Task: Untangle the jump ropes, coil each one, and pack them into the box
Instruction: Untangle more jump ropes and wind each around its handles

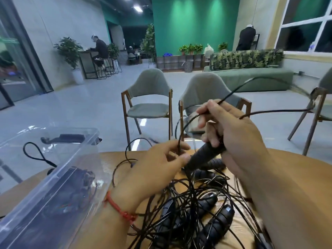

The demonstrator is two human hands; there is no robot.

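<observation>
Above the tangle, one handle held clear
Right hand grips the handle with cord running through its fingers, likely to start a coil; left hand just below pinches that cord to feed it; box sits left of both

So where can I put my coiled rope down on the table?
Bare wood of the round wooden table lies beyond the right forearm, by the far edge. A thin strip shows between the clear plastic box and the left hand, but a cord loop crosses it. The tangle of black jump ropes crowds the middle.
</observation>
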